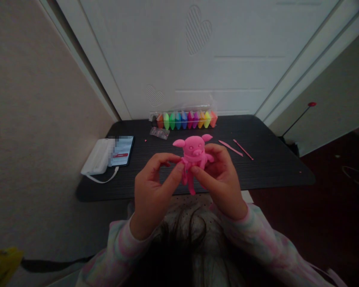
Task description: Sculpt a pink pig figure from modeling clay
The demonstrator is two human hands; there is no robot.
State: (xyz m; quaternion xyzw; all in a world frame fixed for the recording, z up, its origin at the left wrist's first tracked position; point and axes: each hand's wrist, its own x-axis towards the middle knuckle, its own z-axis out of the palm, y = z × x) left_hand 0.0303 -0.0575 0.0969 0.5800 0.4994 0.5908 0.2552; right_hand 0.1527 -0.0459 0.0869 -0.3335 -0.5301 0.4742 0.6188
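A pink clay pig figure is held up above the near part of the dark table, its face with eyes and snout turned toward me. It has two ears, arms and dangling legs. My left hand pinches the figure's left-side limb between thumb and forefinger. My right hand grips the body from the other side, thumb on the front of the belly and fingers behind it. Those fingers behind the figure are partly hidden.
A row of coloured clay packs stands along the back of the black table. Two pink modelling tools lie right of the figure. A phone and a white power bank with a cable lie left. Behind is a white door.
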